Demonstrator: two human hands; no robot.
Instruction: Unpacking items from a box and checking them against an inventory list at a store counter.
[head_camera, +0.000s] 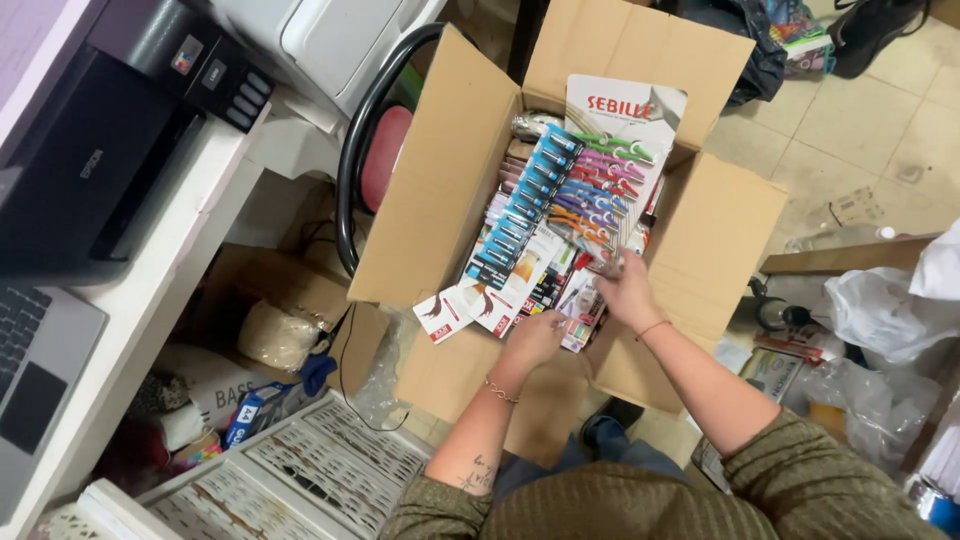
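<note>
An open cardboard box stands on the floor before me, full of carded goods. My right hand grips the lower edge of a display card of coloured peelers or small knives, tilted up out of the box. My left hand rests on small flat packets near the box's front edge, fingers curled on them. A strip of blue-carded items lies in the box's middle, and red-and-white packets spill over the front flap.
A white desk at left carries a black printer and a laptop. White plastic crates lie at bottom left. A chair with a red seat stands behind the box. Plastic bags and clutter fill the right floor.
</note>
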